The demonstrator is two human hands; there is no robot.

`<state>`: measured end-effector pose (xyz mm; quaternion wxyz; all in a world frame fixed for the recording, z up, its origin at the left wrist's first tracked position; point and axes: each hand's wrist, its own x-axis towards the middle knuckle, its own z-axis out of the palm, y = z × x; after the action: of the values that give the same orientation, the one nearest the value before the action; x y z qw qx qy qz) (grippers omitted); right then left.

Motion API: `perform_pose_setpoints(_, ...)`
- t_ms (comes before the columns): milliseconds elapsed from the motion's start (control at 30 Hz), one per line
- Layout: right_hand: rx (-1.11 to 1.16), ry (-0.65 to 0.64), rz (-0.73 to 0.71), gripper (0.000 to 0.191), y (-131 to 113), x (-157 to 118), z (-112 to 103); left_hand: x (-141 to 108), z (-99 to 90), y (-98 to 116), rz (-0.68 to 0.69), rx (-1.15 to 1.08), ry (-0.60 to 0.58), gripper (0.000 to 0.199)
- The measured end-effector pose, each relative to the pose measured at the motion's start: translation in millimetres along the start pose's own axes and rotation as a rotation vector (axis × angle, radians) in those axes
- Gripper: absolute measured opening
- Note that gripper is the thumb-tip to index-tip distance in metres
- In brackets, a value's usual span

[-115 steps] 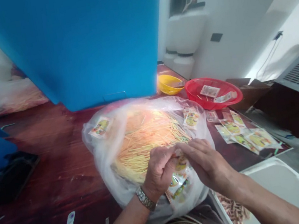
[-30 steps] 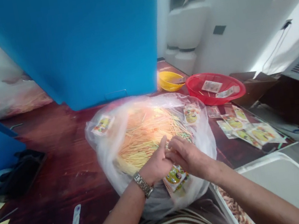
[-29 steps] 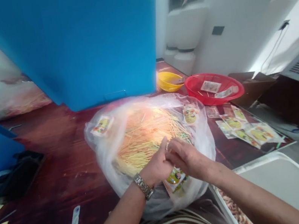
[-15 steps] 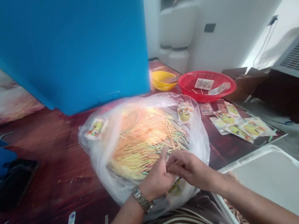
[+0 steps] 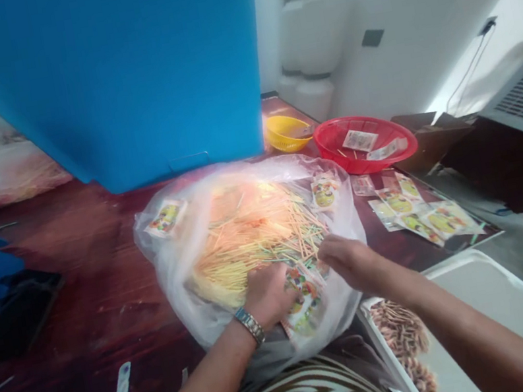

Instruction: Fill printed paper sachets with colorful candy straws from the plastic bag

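A large clear plastic bag (image 5: 177, 290) lies open in front of me, heaped with thin yellow, orange and green sticks (image 5: 247, 232). My left hand (image 5: 270, 293) is closed at the left edge of a printed packet (image 5: 307, 302), over the near side of the heap. Its fingertips are partly hidden. To the right of that packet, my right hand (image 5: 350, 260) is curled shut by the sticks, and what its fingers hold, if anything, is hidden. Two more printed packets rest on the bag, one at the left (image 5: 167, 217) and one at the right (image 5: 325, 192).
A tall blue panel (image 5: 160, 72) stands behind the bag. At the back right are a yellow basket (image 5: 288, 141) and a red basket (image 5: 367, 168) holding packets. More packets (image 5: 415, 217) lie right. A white tray (image 5: 485, 306) with small brown pieces (image 5: 398, 327) sits near right.
My hands were together over the near side of the heap. Now they are apart, left hand at the packet, right hand farther right. More of the packet shows between them.
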<state>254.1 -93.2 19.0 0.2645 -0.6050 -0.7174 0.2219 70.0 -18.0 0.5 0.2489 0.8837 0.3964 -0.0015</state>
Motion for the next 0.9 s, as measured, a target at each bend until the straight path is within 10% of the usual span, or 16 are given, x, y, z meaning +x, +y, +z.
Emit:
perform_pose_setpoints(467,0.028,-0.003,-0.166,0.022,-11,-3,20,15,-2.4,-4,0.082,-0.106,-0.111,0.018)
perform_pose_setpoints(600,-0.001,-0.072,-0.166,0.024,-8,-7,31,9,3.4,-2,0.182,-0.058,0.034,0.017)
perform_pose_setpoints(733,0.189,0.106,-0.07,0.019,1,-12,22,4,9.2,-3,0.211,-0.032,0.241,0.017)
perform_pose_setpoints(900,0.196,0.378,-0.151,0.011,-4,-8,-7,5,1.1,-12,0.239,-0.343,0.206,0.029)
